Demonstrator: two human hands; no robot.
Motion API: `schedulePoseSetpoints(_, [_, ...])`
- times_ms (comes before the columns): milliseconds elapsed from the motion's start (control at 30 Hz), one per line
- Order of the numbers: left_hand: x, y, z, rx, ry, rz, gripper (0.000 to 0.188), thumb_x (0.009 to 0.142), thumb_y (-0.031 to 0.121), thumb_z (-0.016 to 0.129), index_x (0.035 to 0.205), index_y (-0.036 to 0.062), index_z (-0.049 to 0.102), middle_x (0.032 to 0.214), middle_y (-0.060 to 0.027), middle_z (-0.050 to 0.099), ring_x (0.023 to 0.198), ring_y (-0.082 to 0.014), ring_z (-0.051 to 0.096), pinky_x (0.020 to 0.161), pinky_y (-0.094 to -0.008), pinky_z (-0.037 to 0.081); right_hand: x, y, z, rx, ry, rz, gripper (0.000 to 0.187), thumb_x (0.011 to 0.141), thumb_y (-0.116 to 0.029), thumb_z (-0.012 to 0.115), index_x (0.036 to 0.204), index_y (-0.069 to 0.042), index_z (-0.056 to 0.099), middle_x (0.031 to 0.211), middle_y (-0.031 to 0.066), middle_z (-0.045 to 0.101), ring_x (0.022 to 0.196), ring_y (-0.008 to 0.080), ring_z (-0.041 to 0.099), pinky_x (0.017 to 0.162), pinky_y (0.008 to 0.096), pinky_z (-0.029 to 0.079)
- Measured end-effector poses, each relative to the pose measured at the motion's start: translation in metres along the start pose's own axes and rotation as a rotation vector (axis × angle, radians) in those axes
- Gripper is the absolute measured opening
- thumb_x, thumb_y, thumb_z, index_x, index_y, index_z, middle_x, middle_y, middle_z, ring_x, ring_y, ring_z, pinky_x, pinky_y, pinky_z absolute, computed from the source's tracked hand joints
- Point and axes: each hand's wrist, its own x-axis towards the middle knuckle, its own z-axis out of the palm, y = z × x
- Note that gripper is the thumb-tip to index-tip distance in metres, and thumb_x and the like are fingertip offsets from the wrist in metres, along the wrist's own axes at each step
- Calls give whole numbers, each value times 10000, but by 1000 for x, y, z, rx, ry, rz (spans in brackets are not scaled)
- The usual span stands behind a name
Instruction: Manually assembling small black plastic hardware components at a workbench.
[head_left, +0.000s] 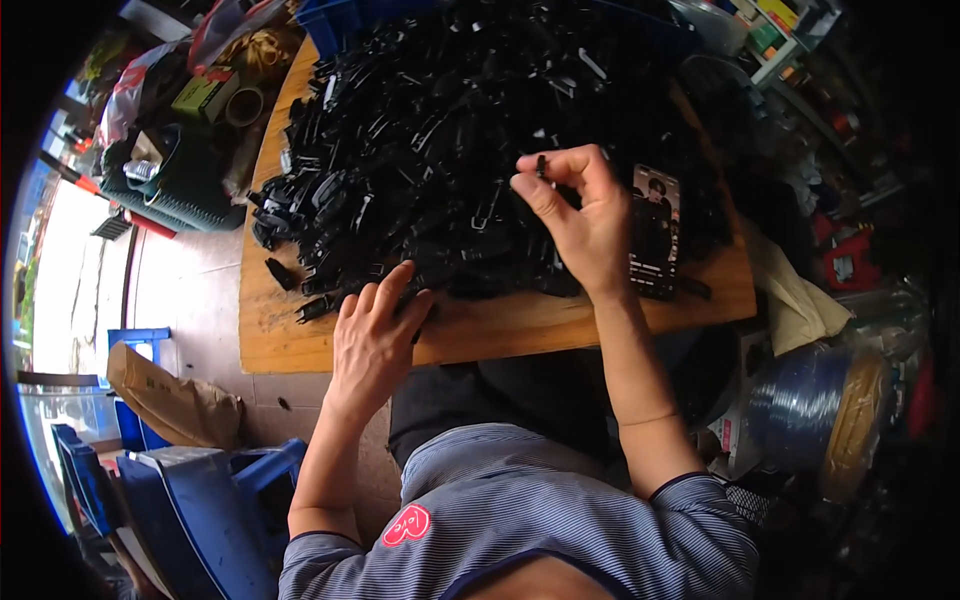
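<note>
A large heap of small black plastic parts (pixel 440 130), some with shiny metal pieces, covers most of a wooden table (pixel 500 330). Above the heap's right side, my right hand (pixel 590 215) pinches a small black part (pixel 541 167) between thumb and forefinger. My left hand (pixel 372 330) lies at the table's front edge, fingers stretched toward the nearest parts and thumb apart. Something dark shows beside the left thumb, too small to make out. A phone (pixel 652 230) with a lit screen stands just right of my right wrist.
Blue bins (pixel 345 22) border the heap's far side. On the left are a dark green basket (pixel 180 185), a brown paper bag (pixel 175 395) and a blue chair (pixel 200 510). Plastic-wrapped spools (pixel 815 410) and a pale cloth (pixel 795 290) sit on the right.
</note>
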Motion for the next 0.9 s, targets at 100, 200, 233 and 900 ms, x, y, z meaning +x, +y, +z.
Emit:
schedulePoseSetpoints(100, [8, -4, 0, 5, 9, 69, 389, 616, 2, 644, 990, 95, 591, 1201, -89, 506, 928, -263, 535, 765, -366, 440, -21, -16, 1, 92, -124, 92, 215, 819, -72, 656, 939, -29, 483, 830, 42, 574, 709, 67, 562, 668, 194, 478])
schedulePoseSetpoints(200, [16, -3, 5, -243, 202, 105, 384, 607, -27, 657, 962, 56, 537, 1114, -102, 568, 846, -262, 567, 722, -353, 459, -51, -28, 10, 116, -215, 164, 320, 839, -113, 636, 1097, -22, 470, 943, 57, 542, 779, 89, 543, 721, 225, 469])
schedulePoseSetpoints(233, [19, 3, 5, -245, 200, 112, 384, 607, -27, 657, 962, 56, 537, 1114, -102, 568, 846, -262, 567, 722, -353, 459, -57, -32, 14, 69, -231, 95, 365, 843, -134, 632, 1145, -21, 461, 993, 65, 539, 808, 106, 541, 745, 242, 465])
schedulePoseSetpoints(900, [29, 37, 26, -1475, -61, -322, 308, 769, 151, 707, 988, 34, 524, 857, 9, 558, 775, -66, 499, 698, -201, 391, -70, -35, -17, 318, -314, 260, 327, 919, -261, 503, 1094, -1, 597, 777, -12, 451, 622, 57, 424, 580, 189, 358])
